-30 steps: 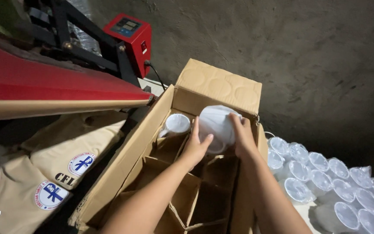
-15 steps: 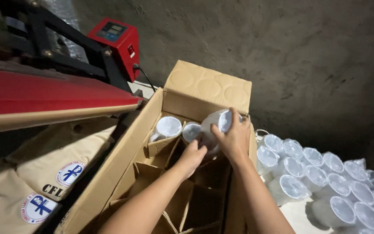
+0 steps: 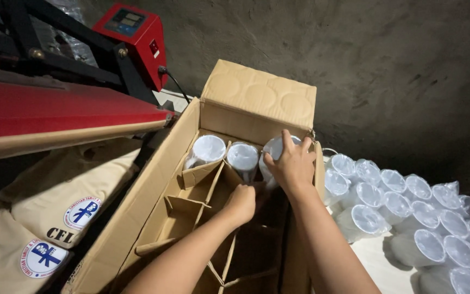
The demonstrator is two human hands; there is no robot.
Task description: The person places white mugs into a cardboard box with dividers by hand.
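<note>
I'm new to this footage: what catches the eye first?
An open cardboard box with dividers sits mid-frame; the right hand presses a white mug into its far right cell while the left hand touches a divider. Wrapped white mugs crowd the right, and a red heat press stands upper left.

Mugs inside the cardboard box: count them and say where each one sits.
3. One white mug in the far-left cell, a second mug in the next cell, and a third mug under the right hand at the far right. Others may be hidden behind the arms.
</note>
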